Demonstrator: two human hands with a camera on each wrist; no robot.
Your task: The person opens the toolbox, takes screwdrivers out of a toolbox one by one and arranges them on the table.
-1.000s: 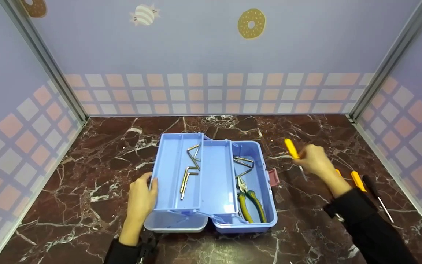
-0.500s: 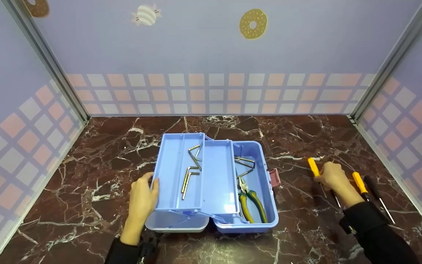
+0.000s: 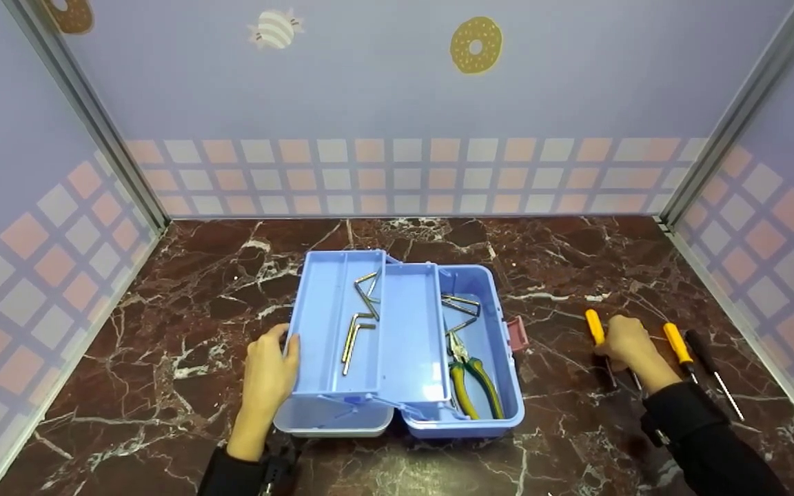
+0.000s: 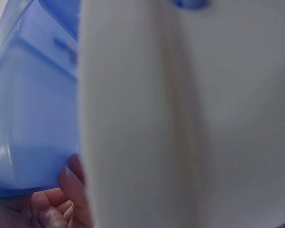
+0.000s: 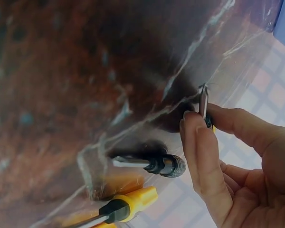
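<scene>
My right hand (image 3: pixel 631 342) pinches a yellow-handled screwdriver (image 3: pixel 595 325) right of the toolbox, low over the table. Its metal tip (image 5: pixel 204 100) pokes out past the fingers in the right wrist view. Much of its handle is hidden by the hand. With thumb and fingers, my left hand (image 3: pixel 269 368) grips the left edge of the unfolded blue toolbox (image 3: pixel 407 344); in the left wrist view curled fingertips (image 4: pixel 72 187) touch blue plastic. Hex keys (image 3: pixel 351 337) lie in the upper tray. Pliers (image 3: pixel 469 379) and more hex keys (image 3: pixel 462 310) lie in the deep compartment.
Right of my right hand lie another yellow-handled screwdriver (image 3: pixel 678 346) and a black-handled screwdriver (image 3: pixel 704 355). A further screwdriver (image 5: pixel 168 165) lies beside the held one in the right wrist view. A pink latch (image 3: pixel 515 333) juts from the toolbox. Patterned walls enclose the marble-look table (image 3: pixel 218 386).
My right hand has carried the yellow-handled screwdriver rightward and nearer, down towards the other screwdrivers. My left hand has stayed on the toolbox edge.
</scene>
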